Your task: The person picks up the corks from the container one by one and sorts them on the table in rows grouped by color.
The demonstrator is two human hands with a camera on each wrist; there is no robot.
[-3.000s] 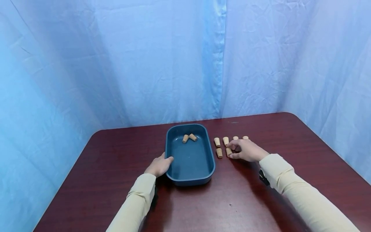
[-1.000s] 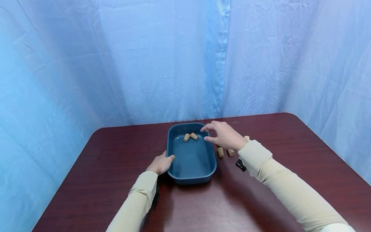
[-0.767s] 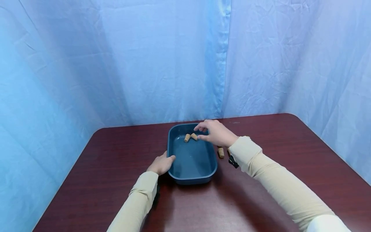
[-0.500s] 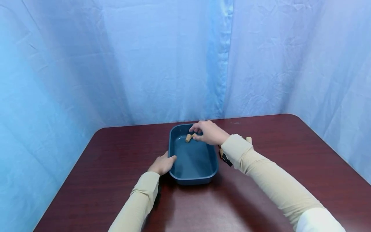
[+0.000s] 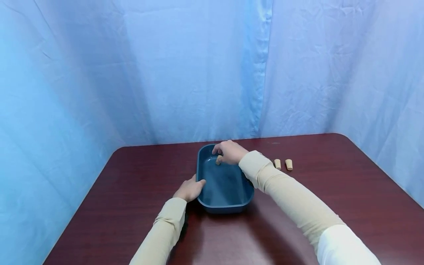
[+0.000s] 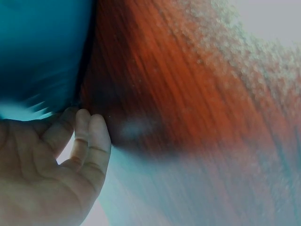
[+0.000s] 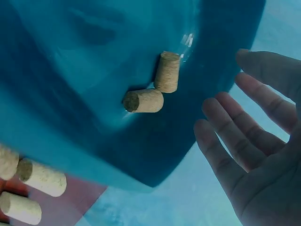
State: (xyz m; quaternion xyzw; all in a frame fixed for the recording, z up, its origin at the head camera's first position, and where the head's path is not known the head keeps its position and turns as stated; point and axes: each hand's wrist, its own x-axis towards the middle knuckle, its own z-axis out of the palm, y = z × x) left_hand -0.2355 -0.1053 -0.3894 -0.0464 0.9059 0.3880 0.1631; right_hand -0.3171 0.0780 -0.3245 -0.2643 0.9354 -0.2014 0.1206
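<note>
My left hand [image 5: 189,189] holds the left rim of a dark blue rectangular tray [image 5: 226,209], thumb over the edge and fingers outside. The left wrist view shows those fingers [image 6: 81,127] against the tray's outer wall. Over the tray's far end hovers my right hand [image 5: 230,151], with nothing in it. Its fingers are spread and slightly bent in the right wrist view. Two corks lie touching on the tray floor there, one cork [image 7: 167,72] beside another cork [image 7: 143,100]. In the head view one cork [image 5: 218,159] shows and the hand hides the other.
Right of the tray, two pale corks [image 5: 283,164] show on the reddish-brown table [image 5: 331,191]. Several more corks [image 7: 42,177] appear at the lower left of the right wrist view; my right arm covers them in the head view. Light blue curtains [image 5: 185,73] hang behind the table.
My right hand has moved left from a cork on the table, across the rim, to above the corks in the tray. That cork stayed on the table. The left hand kept its hold.
</note>
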